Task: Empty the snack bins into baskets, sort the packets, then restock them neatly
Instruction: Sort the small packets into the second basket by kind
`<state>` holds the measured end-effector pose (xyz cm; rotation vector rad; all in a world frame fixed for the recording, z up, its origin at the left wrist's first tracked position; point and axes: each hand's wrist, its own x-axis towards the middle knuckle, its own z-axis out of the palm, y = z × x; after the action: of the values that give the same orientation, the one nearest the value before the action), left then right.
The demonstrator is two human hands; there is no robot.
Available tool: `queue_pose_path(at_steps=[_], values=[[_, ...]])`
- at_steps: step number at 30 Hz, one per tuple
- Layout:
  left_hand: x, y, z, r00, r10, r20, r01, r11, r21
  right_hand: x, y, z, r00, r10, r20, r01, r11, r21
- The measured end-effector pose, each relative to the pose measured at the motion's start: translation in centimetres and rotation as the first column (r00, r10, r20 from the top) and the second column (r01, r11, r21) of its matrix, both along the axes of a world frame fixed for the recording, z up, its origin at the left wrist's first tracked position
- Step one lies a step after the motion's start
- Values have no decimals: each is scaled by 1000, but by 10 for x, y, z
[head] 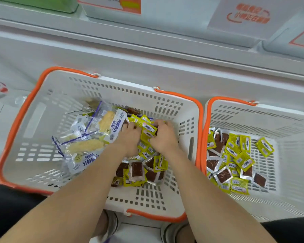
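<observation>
Forearms (88,186) low | left hand (130,137), right hand (163,139): fingers curled round yellow packets (146,135) in mixed basket (18,120) | scoop yellows only, clear of blue-white bags (95,134) at 9 o'clock | tip into sorted basket (288,120), 3 o'clock.

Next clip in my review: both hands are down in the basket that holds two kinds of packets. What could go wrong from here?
1. The left hand and right hand work in a loose heap of small yellow packets; a big handful may shed some over the gap before reaching the right basket.
2. The larger blue-and-white packets lie against that heap, so one could ride along and spoil the sort.
</observation>
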<state>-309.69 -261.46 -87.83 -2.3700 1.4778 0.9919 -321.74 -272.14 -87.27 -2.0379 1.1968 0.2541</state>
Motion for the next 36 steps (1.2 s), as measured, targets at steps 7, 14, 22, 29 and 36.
queue_pose_path(at_steps=[7,14,22,29,36], values=[[18,-6,6,956,198,-216,-242,949,-202,5,-5,-23,982,44,-181,-1,973,230],[22,-26,7,996,-60,73,66,994,-85,-1,-2,-25,989,59,-138,-23,967,254],[16,-42,9,912,-400,92,399,917,31,-2,-4,-12,979,96,-180,-51,970,239],[21,-38,25,929,-367,40,357,920,163,-5,0,-5,983,85,-163,-41,965,258],[20,-33,34,926,-377,-23,363,871,332,-8,18,2,996,89,21,-90,918,386]])
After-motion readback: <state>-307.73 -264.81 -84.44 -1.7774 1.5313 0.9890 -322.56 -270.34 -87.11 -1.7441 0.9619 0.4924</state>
